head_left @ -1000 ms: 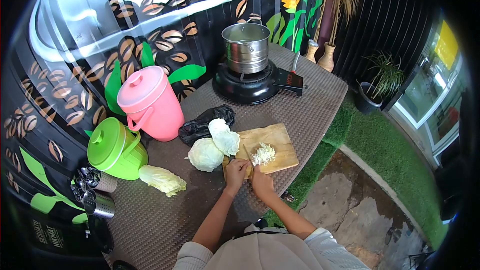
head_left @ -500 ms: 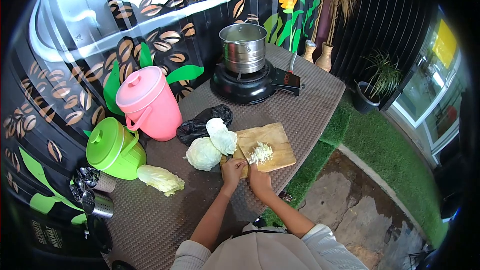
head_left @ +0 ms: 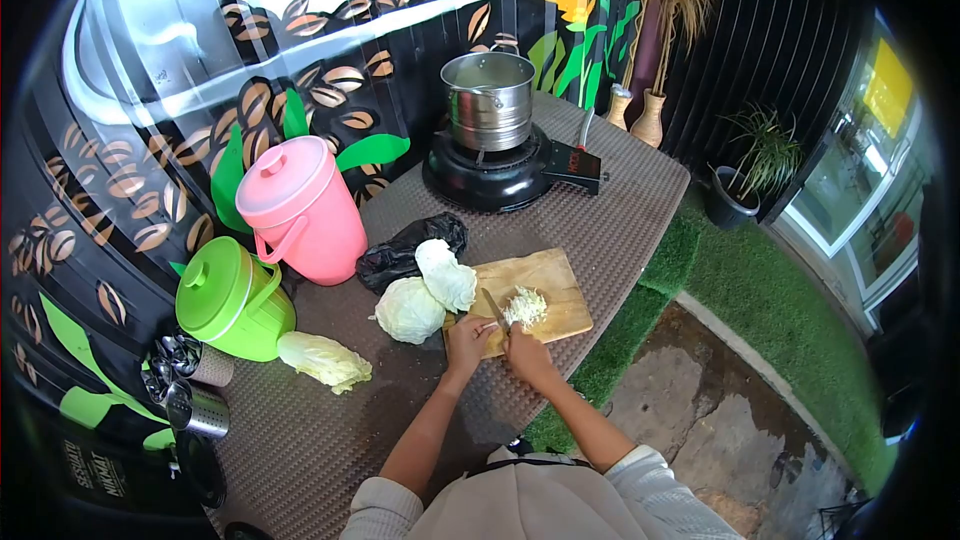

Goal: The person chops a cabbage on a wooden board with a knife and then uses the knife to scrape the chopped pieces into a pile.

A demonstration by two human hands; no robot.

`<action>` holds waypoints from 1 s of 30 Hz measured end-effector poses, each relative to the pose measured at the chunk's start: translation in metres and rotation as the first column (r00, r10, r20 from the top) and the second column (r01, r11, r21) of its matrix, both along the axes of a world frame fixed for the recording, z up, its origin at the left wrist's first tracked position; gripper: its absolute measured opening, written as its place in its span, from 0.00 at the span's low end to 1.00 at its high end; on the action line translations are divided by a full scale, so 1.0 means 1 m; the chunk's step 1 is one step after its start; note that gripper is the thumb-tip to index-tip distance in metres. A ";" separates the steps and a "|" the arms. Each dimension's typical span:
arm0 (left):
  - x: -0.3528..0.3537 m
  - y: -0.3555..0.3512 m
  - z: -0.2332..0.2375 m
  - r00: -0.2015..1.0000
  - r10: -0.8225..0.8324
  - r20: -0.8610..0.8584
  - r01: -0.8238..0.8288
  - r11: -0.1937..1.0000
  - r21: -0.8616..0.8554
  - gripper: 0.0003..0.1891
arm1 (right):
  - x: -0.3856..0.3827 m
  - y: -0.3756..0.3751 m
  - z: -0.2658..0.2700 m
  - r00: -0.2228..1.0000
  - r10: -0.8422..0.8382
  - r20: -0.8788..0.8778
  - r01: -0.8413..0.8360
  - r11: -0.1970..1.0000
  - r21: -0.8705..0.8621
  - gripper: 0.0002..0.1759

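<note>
On the wooden cutting board (head_left: 562, 278) lies a small heap of shredded cabbage (head_left: 526, 308). My right hand (head_left: 528, 356) is closed around the handle of a knife (head_left: 493, 304), whose blade points away from me, just left of the shreds. At the board's near left edge, my left hand (head_left: 467, 344) is closed with its fingertips pinched beside the knife; what they hold is too small to make out. Left of the board sit a round cabbage (head_left: 409, 311) and, leaning against it, a pale cabbage piece (head_left: 446, 276).
A long napa cabbage (head_left: 325, 361) lies near a green lidded jug (head_left: 232, 302) and a pink one (head_left: 303, 205). Behind the cabbages is a black plastic bag (head_left: 408, 248). A metal pot (head_left: 488, 110) stands on a portable stove (head_left: 482, 178) at the back.
My right hand has turned the knife, so its blade now shows lying away from me, left of the shreds. My left hand stays nearly in place.
</note>
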State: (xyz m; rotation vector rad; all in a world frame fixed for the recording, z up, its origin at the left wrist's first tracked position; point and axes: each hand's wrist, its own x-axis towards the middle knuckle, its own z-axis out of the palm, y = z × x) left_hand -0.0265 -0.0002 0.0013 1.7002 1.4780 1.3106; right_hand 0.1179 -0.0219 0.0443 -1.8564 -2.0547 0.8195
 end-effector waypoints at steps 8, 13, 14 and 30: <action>0.004 -0.001 -0.010 0.996 0.063 0.056 -0.062 0.998 -0.023 0.08 | 0.001 -0.004 0.000 0.998 0.055 -0.002 -0.055 0.996 -0.072 0.20; 0.003 -0.001 -0.004 0.999 0.030 -0.021 -0.031 0.999 -0.013 0.08 | -0.013 -0.010 -0.007 0.998 -0.027 0.054 0.026 1.000 0.017 0.18; 0.003 -0.001 -0.005 0.999 0.027 -0.019 -0.027 1.000 0.015 0.08 | -0.012 -0.005 -0.007 0.998 -0.029 0.054 0.028 0.999 0.017 0.18; 0.001 -0.004 -0.002 0.999 0.043 0.034 -0.041 0.997 -0.060 0.07 | -0.008 0.001 0.010 0.999 0.014 0.033 -0.014 1.000 -0.008 0.16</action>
